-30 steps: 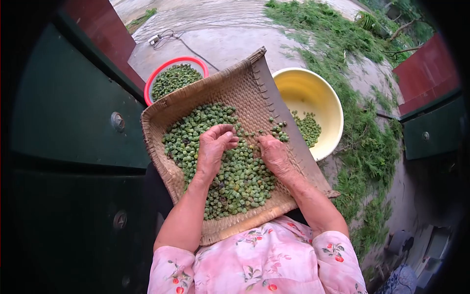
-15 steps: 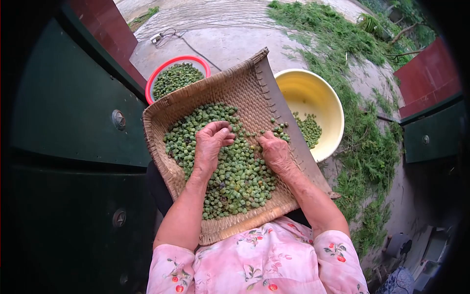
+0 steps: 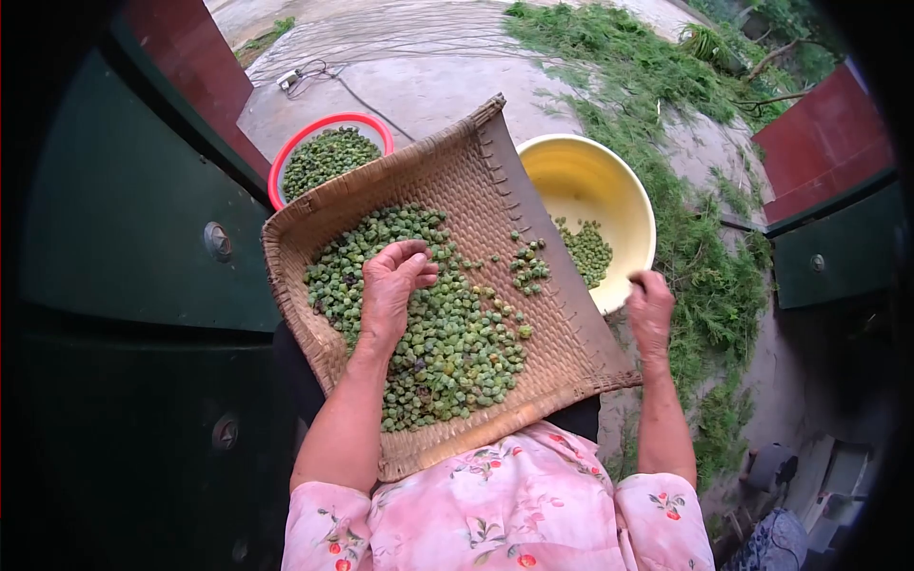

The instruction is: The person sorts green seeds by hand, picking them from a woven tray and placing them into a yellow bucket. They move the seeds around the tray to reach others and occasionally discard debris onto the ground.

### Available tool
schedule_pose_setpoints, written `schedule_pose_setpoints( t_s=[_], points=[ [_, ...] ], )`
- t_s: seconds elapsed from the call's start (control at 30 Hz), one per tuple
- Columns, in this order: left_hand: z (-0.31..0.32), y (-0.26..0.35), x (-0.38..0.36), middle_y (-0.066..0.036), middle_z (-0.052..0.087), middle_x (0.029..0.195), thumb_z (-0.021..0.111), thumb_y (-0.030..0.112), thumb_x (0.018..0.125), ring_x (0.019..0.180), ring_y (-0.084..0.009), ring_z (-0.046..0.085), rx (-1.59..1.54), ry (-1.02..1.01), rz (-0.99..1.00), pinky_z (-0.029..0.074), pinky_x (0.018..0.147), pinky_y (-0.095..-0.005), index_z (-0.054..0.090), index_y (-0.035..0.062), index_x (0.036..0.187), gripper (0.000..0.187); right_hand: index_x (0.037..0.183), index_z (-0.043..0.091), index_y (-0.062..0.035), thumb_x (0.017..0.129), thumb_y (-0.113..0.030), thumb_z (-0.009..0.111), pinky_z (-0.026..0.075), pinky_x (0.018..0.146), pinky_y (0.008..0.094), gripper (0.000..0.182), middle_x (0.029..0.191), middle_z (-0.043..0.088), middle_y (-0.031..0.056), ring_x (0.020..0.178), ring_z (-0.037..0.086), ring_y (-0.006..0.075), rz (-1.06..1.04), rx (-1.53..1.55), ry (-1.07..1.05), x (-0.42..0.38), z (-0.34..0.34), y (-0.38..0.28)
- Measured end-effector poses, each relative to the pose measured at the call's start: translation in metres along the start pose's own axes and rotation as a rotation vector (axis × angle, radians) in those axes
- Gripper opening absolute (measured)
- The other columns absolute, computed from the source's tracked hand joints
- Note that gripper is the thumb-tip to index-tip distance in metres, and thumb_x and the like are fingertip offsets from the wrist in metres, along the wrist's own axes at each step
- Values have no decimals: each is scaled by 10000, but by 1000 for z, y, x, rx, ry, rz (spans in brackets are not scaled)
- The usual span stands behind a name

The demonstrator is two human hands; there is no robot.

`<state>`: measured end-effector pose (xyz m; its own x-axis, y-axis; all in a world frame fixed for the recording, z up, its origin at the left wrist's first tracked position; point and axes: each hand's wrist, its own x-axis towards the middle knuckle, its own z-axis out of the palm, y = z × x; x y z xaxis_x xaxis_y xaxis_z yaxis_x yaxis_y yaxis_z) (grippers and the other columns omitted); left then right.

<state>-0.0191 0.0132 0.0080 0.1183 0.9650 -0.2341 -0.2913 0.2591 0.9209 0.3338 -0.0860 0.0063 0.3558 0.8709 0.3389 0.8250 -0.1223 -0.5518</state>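
Green fruit (image 3: 447, 352) in woven tray (image 3: 466, 186), yellow basin (image 3: 628, 205), red-rimmed bowl (image 3: 276, 174) (hands (image 3: 388, 290) (image 3: 651, 312) half-curled, grip unclear).

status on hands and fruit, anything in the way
Left hand over green fruit in tray. Right hand beside yellow tub, grip unclear. Tray edge hides part of tub.

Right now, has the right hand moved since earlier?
Yes: rightward, from over the woven tray to past its edge, the right hand now by the yellow basin.
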Motion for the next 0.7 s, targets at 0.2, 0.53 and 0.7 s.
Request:
schedule_pose_setpoints(
  t_s=[0.2,0.53,0.7],
  points=[
    [3,-2,0,-70,636,941,564,53,884,768,-142,636,21,0,-22,544,660,-253,604,-15,1040,175,938,630,-19,731,-15,570,488,750,394,215,886,601,153,802,592,333,-69,-380,-162,-30,-32,97],
    [-1,-9,0,-65,630,942,562,34,877,771,-148,638,41,-13,-34,548,660,-252,604,-27,1055,193,976,620,-34,791,-107,637,476,749,380,199,893,600,176,834,586,354,-197,262,-486,-12,81,-78],
    [0,-8,1,-72,631,943,568,30,872,764,-148,637,55,-23,-41,545,651,-254,604,-30,1053,194,965,662,-23,810,-83,629,505,723,331,170,865,660,160,793,641,271,-73,296,-525,6,95,-78]
  ],
)
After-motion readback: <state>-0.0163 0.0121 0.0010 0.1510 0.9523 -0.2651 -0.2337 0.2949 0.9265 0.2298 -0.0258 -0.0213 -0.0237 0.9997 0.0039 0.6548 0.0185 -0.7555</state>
